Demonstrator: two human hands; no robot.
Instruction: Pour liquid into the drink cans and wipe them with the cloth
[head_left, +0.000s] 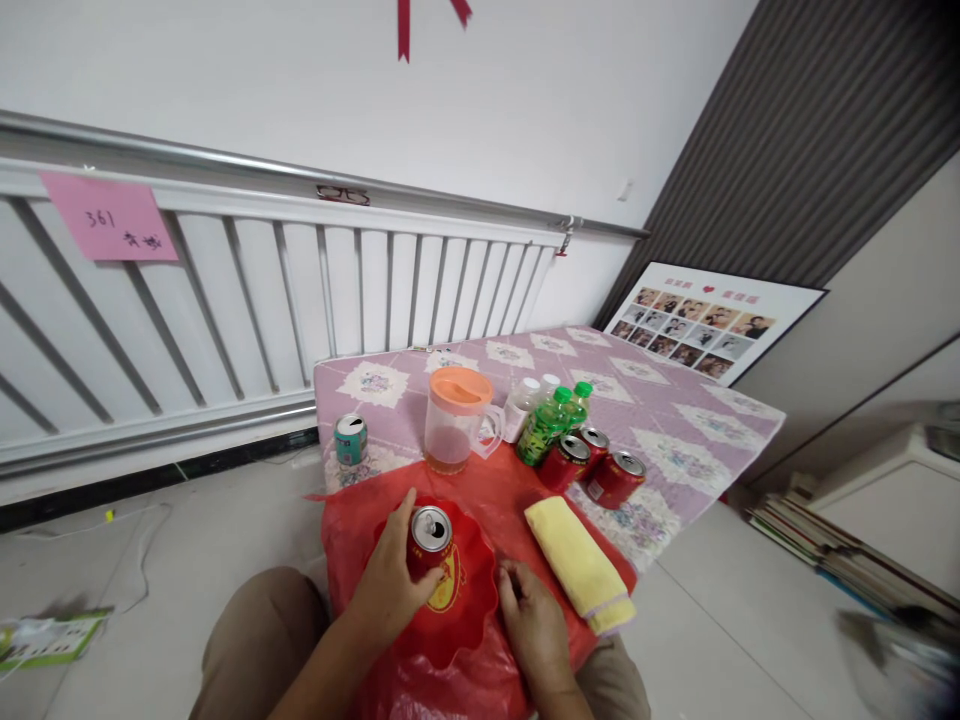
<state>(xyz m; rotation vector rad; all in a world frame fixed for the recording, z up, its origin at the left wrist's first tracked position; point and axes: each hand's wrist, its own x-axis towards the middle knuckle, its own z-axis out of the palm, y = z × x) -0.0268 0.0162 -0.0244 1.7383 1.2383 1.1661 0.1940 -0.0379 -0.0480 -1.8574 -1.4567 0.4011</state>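
Observation:
My left hand [394, 580] is wrapped round an opened red drinks can [431, 530], thumb on the near side and fingers on the far side. The can stands upright in or just over a red tray [465, 625] with a wavy rim and a yellow print. At the tray's right rim, my right hand [534, 622] is closed, thumb and curled fingers pinched against the edge. Under the tray lies a red plastic sheet [487, 500]. A folded yellow towel [577, 560] rests to the right of my right hand.
Behind the tray stand an orange-lidded pitcher [450, 425], white-capped bottles [519, 410], green bottles [546, 430] and three red cans [616, 482]. A teal can [350, 440] is at the left edge of the flowered tablecloth [660, 400]. A white radiator [375, 280] runs along the wall.

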